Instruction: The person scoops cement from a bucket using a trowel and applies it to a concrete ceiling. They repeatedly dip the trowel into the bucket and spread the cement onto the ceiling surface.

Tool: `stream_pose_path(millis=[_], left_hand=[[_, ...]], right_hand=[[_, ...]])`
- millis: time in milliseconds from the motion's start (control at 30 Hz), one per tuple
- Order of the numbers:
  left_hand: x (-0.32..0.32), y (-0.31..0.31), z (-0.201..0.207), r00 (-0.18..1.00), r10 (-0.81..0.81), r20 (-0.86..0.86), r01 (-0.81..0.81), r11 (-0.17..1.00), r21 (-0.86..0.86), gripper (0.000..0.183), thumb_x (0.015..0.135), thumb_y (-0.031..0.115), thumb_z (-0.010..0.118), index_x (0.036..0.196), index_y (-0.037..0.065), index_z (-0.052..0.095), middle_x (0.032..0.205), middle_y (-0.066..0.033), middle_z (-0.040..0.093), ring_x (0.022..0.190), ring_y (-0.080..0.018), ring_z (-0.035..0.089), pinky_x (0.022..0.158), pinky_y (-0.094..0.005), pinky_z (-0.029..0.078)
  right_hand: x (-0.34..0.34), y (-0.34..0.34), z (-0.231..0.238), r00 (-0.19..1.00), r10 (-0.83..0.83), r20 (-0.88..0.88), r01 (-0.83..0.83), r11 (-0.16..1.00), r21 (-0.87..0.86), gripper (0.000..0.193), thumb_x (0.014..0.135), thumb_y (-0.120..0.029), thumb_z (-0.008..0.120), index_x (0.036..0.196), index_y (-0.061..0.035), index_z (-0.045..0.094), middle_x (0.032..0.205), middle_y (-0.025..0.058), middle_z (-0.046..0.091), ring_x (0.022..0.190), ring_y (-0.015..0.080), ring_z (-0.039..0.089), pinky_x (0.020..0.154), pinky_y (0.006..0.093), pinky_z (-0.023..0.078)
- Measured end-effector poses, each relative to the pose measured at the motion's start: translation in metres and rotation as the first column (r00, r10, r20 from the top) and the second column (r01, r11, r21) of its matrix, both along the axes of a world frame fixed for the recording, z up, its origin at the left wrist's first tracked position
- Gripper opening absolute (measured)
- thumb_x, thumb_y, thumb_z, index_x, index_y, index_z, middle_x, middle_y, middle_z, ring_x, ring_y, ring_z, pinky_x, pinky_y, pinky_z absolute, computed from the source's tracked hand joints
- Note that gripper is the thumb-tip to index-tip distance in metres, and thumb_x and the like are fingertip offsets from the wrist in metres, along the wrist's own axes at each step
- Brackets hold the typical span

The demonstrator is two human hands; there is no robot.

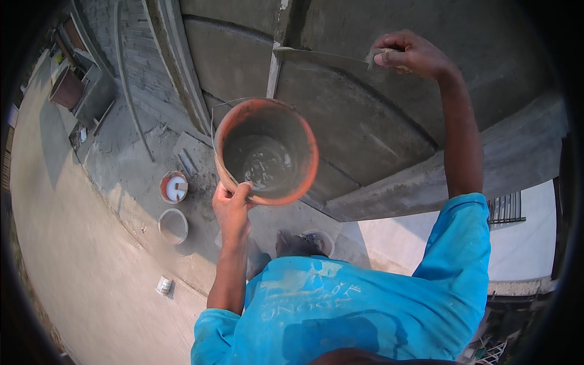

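My left hand point(232, 207) is closed on the near rim of an orange bucket point(312, 159), its thumb over the edge. The bucket's opening faces me, and grey wet mortar coats its inner walls and bottom. A thin wire handle point(212, 125) hangs at its left side. My right hand point(413, 56) is raised at the upper right, closed around the handle of a trowel. The trowel's long thin blade point(325, 58) points left across the grey plastered wall point(377, 115), seen nearly edge-on; I cannot tell whether it touches the wall.
On the ground to the left stand a small orange pail point(164, 190) with white contents and a grey-white bucket point(173, 226). A small white container point(163, 285) lies below them. Another bucket point(320, 240) sits by my feet. A curved pole point(129, 91) leans at the upper left.
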State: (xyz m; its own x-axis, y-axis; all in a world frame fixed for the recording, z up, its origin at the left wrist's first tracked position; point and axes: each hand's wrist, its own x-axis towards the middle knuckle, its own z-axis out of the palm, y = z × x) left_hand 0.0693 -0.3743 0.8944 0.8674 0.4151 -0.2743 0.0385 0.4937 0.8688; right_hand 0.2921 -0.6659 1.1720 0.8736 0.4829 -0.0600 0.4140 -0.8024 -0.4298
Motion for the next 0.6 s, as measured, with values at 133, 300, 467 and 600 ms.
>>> stream_pose_path(millis=[133, 300, 467, 600], left_hand=[[0.003, -0.012, -0.005, 0.999, -0.034, 0.027, 0.035, 0.999, -0.027, 0.016, 0.084, 0.003, 0.066, 0.098, 0.001, 0.060, 0.085, -0.0043, 0.063, 0.067, -0.0103, 0.062, 0.057, -0.0245, 0.055], [-0.004, -0.011, -0.004, 1.000, 0.020, 0.023, -0.020, 1.000, -0.010, 0.018, 0.083, 0.003, 0.066, 0.099, 0.001, 0.058, 0.085, -0.0042, 0.062, 0.067, -0.0094, 0.061, 0.053, -0.0217, 0.053], [-0.004, -0.012, 0.002, 0.999, 0.044, 0.016, -0.043, 0.998, -0.035, 0.017, 0.083, 0.001, 0.065, 0.098, 0.001, 0.058, 0.084, -0.0033, 0.061, 0.066, -0.0090, 0.060, 0.053, -0.0227, 0.052], [-0.004, -0.016, -0.006, 0.999, 0.039, 0.001, -0.039, 0.998, -0.049, 0.017, 0.083, 0.000, 0.065, 0.099, 0.002, 0.059, 0.084, -0.0029, 0.060, 0.065, -0.0081, 0.058, 0.053, -0.0231, 0.052]], right_hand=[[0.020, -0.005, 0.069, 0.910, -0.204, 0.361, 0.187, 0.979, 0.082, 0.038, 0.092, -0.039, 0.070, 0.110, -0.0059, 0.073, 0.078, -0.0034, 0.057, 0.069, 0.0091, 0.051, 0.064, 0.0275, 0.043], [-0.050, 0.028, 0.082, 0.836, -0.012, 0.548, 0.046, 0.998, -0.049, 0.030, 0.097, -0.028, 0.064, 0.113, -0.0050, 0.074, 0.066, -0.0037, 0.050, 0.060, 0.0075, 0.048, 0.054, 0.0254, 0.039], [-0.043, 0.019, -0.032, 0.855, -0.088, 0.511, 0.214, 0.958, -0.193, 0.047, 0.090, -0.049, 0.066, 0.120, -0.0127, 0.069, 0.112, 0.0112, 0.070, 0.105, 0.0281, 0.067, 0.087, 0.0419, 0.052], [-0.030, 0.028, -0.091, 0.767, -0.164, 0.620, 0.300, 0.946, -0.121, 0.043, 0.091, -0.047, 0.067, 0.122, -0.0167, 0.067, 0.115, 0.0071, 0.069, 0.103, 0.0282, 0.068, 0.087, 0.0426, 0.053]])
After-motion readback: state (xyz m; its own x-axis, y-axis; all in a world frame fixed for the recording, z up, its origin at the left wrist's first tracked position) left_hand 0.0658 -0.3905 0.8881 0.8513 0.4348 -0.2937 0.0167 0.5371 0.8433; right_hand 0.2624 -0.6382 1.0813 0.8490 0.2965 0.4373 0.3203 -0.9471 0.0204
